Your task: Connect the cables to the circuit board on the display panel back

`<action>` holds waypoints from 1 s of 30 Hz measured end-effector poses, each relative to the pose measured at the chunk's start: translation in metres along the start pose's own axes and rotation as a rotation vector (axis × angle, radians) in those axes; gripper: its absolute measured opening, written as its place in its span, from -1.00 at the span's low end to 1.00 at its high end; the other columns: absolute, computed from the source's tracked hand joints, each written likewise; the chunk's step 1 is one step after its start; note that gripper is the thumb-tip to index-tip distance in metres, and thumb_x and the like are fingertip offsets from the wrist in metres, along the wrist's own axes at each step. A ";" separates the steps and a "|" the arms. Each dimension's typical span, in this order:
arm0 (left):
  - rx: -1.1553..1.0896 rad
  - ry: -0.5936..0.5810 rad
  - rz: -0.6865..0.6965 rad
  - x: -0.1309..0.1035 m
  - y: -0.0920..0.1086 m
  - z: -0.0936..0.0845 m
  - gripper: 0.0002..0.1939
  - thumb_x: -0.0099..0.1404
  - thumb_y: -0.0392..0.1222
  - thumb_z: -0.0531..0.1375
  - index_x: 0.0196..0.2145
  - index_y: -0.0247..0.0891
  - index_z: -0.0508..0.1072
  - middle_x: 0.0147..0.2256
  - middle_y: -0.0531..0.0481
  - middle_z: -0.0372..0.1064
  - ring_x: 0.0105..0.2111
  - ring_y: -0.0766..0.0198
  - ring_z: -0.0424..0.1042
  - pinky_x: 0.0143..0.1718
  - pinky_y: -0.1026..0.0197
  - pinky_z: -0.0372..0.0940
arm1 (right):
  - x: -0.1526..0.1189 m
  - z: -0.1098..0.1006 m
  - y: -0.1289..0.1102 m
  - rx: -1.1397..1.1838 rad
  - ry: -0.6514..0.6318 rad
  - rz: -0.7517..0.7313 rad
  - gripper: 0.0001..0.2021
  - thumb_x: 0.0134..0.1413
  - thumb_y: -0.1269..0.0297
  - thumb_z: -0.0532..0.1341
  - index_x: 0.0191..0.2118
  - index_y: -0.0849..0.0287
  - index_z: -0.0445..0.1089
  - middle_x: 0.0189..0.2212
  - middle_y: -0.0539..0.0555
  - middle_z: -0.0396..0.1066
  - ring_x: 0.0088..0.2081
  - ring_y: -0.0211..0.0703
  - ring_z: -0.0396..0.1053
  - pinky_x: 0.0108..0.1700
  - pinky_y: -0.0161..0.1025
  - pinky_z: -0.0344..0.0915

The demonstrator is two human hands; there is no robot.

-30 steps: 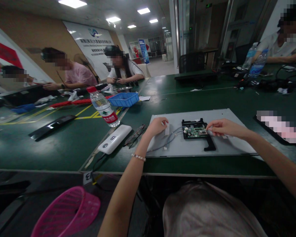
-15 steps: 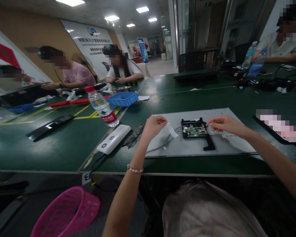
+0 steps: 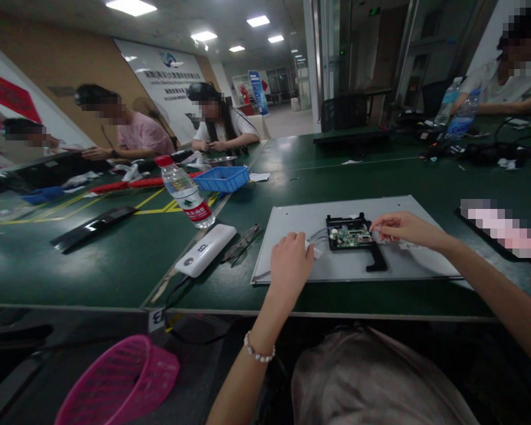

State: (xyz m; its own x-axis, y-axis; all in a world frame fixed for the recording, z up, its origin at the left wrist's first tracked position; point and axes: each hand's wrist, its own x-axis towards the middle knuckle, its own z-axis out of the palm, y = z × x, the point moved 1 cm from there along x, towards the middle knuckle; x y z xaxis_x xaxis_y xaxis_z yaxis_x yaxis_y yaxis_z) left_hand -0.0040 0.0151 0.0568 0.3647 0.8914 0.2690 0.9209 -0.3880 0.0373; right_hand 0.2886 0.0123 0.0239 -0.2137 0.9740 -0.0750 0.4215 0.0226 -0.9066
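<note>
A grey panel [image 3: 287, 221] lies on the green table, bearing a green circuit board [image 3: 351, 238] in a black frame [image 3: 378, 258]. Grey cables [image 3: 319, 235] run from the board's left side. My left hand [image 3: 291, 262] is over the panel's left part, fingers curled together, with a whitish strip [image 3: 317, 251] showing by its thumb; the fingers hide how it is held. At the board's right edge, my right hand [image 3: 393, 229] pinches something small and clear that I cannot make out.
Left of the panel are glasses [image 3: 243, 243], a white power bank [image 3: 206, 250], a water bottle [image 3: 188, 198] and a blue tray [image 3: 223, 179]. A phone [image 3: 504, 230] lies at right. A pink basket [image 3: 119, 378] stands below the table edge. Several people sit around.
My left hand has moved down and to the right, lowering the whitish strip from above the panel to near its surface. My right hand has barely moved.
</note>
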 end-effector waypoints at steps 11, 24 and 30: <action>0.059 -0.046 -0.127 -0.006 0.022 0.021 -0.81 0.35 -0.18 0.03 -0.22 -0.32 0.38 -0.21 -0.15 0.43 -0.13 0.05 0.40 -0.10 0.04 0.18 | -0.001 0.002 -0.002 0.001 -0.007 0.004 -0.59 -0.04 -0.04 0.21 -0.21 0.21 0.44 -0.49 0.04 0.40 -0.46 -0.22 0.30 -0.44 -0.27 0.20; 0.030 0.028 -0.067 -0.011 0.014 0.005 -0.68 0.30 -0.02 0.14 -0.08 -0.26 0.36 0.02 -0.20 0.33 0.02 -0.01 0.30 0.03 -0.08 0.12 | 0.003 -0.013 0.012 -0.077 0.110 -0.003 -0.64 0.06 0.04 0.15 -0.16 0.22 0.44 -0.44 0.07 0.44 -0.41 -0.19 0.37 -0.43 -0.29 0.22; 0.004 0.016 0.044 -0.022 0.027 -0.003 -0.69 0.31 -0.03 0.13 -0.05 -0.22 0.35 0.03 -0.13 0.30 0.02 0.04 0.26 -0.05 0.03 0.19 | 0.005 -0.032 0.028 -0.282 0.211 0.050 -0.68 0.05 0.08 0.17 -0.17 0.16 0.48 -0.34 0.11 0.51 -0.33 -0.08 0.44 -0.31 -0.20 0.32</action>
State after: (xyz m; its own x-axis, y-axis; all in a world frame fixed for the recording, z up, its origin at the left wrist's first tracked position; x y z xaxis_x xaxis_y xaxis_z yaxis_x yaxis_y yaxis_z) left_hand 0.0130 -0.0156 0.0545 0.4023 0.8698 0.2855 0.9047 -0.4256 0.0217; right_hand 0.3279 0.0249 0.0114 -0.0120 0.9999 -0.0019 0.6598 0.0065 -0.7514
